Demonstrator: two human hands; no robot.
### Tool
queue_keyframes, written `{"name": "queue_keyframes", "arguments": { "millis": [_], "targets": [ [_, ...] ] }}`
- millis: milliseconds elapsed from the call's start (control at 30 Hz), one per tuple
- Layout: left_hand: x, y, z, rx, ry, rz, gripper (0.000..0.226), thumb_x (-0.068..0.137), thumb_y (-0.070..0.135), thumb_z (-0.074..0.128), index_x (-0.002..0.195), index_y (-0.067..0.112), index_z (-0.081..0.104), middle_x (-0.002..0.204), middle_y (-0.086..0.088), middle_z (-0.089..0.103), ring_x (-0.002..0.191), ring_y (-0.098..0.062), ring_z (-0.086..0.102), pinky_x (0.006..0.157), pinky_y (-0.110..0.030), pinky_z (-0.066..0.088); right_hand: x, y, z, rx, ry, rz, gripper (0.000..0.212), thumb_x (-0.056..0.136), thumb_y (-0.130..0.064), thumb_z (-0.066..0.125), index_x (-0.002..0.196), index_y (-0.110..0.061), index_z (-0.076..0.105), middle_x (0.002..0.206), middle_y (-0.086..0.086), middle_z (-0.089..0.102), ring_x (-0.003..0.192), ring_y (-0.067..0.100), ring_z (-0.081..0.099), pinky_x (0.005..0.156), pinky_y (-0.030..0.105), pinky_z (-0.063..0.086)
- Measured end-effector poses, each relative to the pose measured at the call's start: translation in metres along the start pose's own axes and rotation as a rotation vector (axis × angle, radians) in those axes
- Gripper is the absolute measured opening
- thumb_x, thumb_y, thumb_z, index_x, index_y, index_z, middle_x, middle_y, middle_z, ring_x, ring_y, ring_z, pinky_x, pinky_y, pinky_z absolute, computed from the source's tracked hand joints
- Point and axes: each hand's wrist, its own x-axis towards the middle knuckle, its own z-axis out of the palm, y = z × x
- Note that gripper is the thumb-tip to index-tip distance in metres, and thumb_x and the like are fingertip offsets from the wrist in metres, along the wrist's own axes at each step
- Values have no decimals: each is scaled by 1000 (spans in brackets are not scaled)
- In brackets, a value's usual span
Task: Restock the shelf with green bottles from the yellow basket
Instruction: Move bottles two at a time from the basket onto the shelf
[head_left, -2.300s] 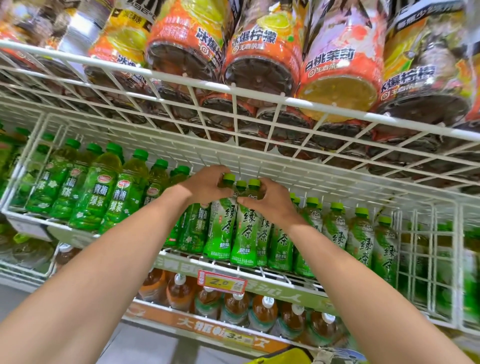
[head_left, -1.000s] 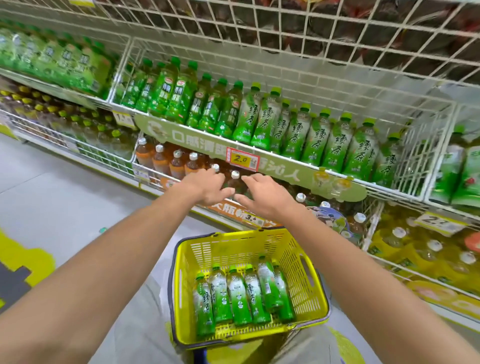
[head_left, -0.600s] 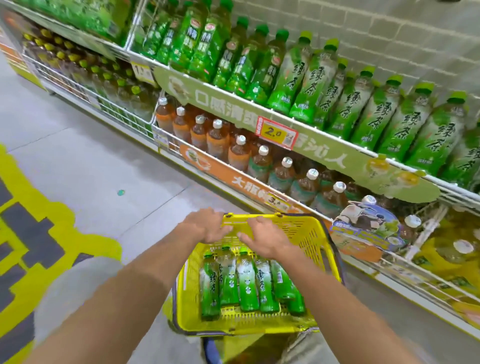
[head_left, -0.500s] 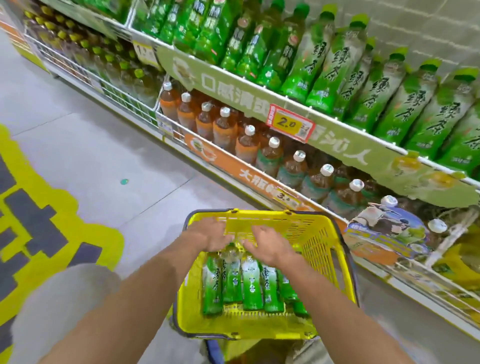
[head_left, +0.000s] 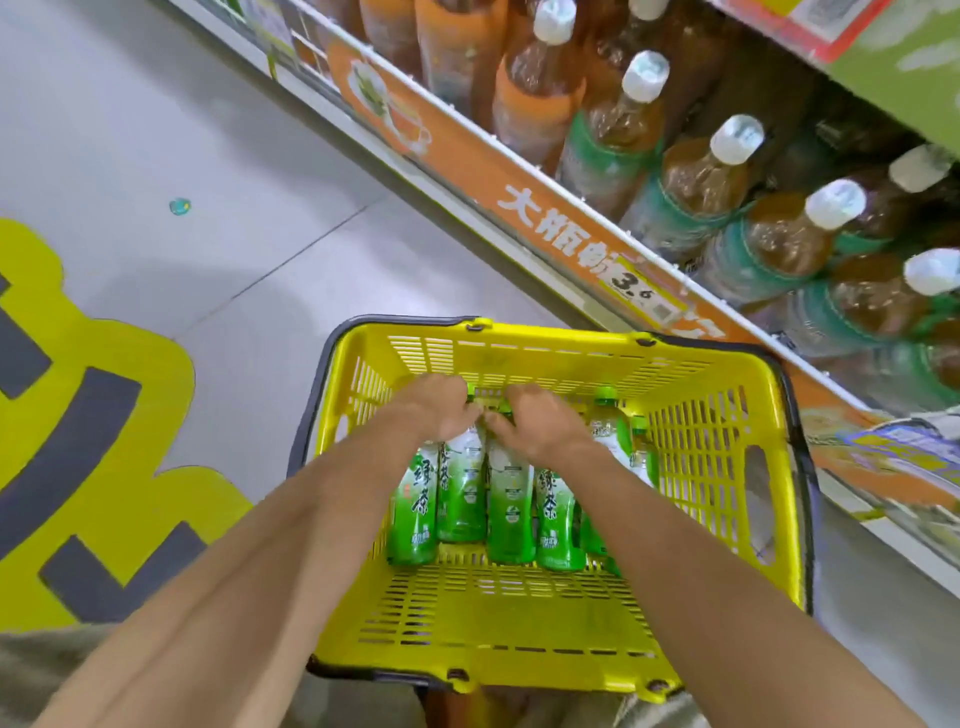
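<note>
Both forearms reach down, left hand (head_left: 439, 410) and right hand (head_left: 540, 423) curled, side by side.

The yellow basket (head_left: 727, 467) stands open at the top, so it can be entered from above. Its near half is bare floor — room to set a hand down. The far half is packed with green bottles (head_left: 511, 499) lying side by side, touching, no gap between them. To the right, the shelf edge (head_left: 519, 176) — brown bottles (head_left: 691, 182) behind it — crowds the basket's far corner.
</note>
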Motion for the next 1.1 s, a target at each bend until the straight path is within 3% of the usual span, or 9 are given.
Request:
{"name": "queue_keyframes", "arguments": {
  "millis": [233, 367, 433, 567, 733, 833, 933, 1033, 1100],
  "targets": [
    [10, 5, 22, -71, 145, -77, 35, 102, 44, 49, 99, 12, 61, 111, -17, 69, 108, -36, 64, 88, -40, 47, 14, 3, 17, 70, 14, 21, 40, 101, -36, 56, 129, -7, 56, 124, 20, 59, 112, 40, 62, 88, 45, 53],
    [4, 4, 30, -164, 132, -99, 35, 101, 47, 54, 87, 15, 49, 103, -11, 68, 98, -32, 63, 75, -36, 42, 10, 7, 17, 117, -23, 42, 27, 99, -33, 58, 107, -8, 61, 84, 7, 58, 85, 32, 65, 66, 35, 49],
    [-1, 3, 31, -192, 124, -100, 38, 99, 48, 57, 85, 15, 49, 97, -10, 67, 95, -31, 61, 75, -36, 43, 5, 9, 16, 158, -16, 43, 27, 98, -30, 60, 111, -6, 63, 78, 5, 58, 73, 26, 60, 61, 31, 43],
    [-20, 3, 47, -277, 168, -111, 41, 97, 49, 61, 76, 17, 45, 76, -1, 55, 87, -29, 61, 70, -36, 45, -9, 13, 11, 249, 34, 43, 41, 97, -30, 63, 133, -9, 61, 112, 17, 71, 91, 30, 68, 81, 39, 57],
    [-42, 13, 71, -451, 321, -114, 33, 95, 45, 64, 90, 13, 54, 88, -6, 64, 90, -29, 62, 73, -39, 49, -33, 20, 7, 354, 98, 37, 44, 96, -30, 68, 134, -9, 62, 123, 14, 69, 110, 29, 66, 95, 37, 54],
    [-53, 13, 80, -615, 350, -109, 31, 91, 38, 71, 96, 8, 61, 85, -1, 58, 86, -24, 58, 69, -31, 40, -47, 26, 9, 441, 148, 15, 36, 92, -26, 74, 125, -12, 66, 108, 3, 68, 96, 18, 63, 88, 31, 52],
    [-69, 3, 85, -942, 280, -104, 34, 86, 32, 79, 111, 17, 62, 103, 8, 57, 95, -11, 55, 81, -23, 42, -67, 28, 15, 644, 155, 32, 38, 84, -20, 83, 117, -13, 66, 82, -9, 54, 71, 5, 50, 74, 25, 47],
    [-84, -7, 83, -1017, 167, -63, 63, 80, 26, 86, 133, 15, 54, 114, 12, 49, 109, -10, 48, 91, -23, 37, -81, 23, 21, 735, 91, 36, 60, 72, -36, 90, 123, -18, 64, 106, -4, 66, 98, 11, 65, 94, 33, 55],
    [-92, -10, 82, -1014, 148, -27, 57, 75, 22, 90, 119, 24, 54, 106, 20, 51, 105, -10, 51, 85, -23, 40, -88, 18, 25, 731, 13, 17, 74, 70, -42, 90, 133, -19, 57, 127, -2, 63, 117, 15, 60, 104, 34, 51]
  ]
}}
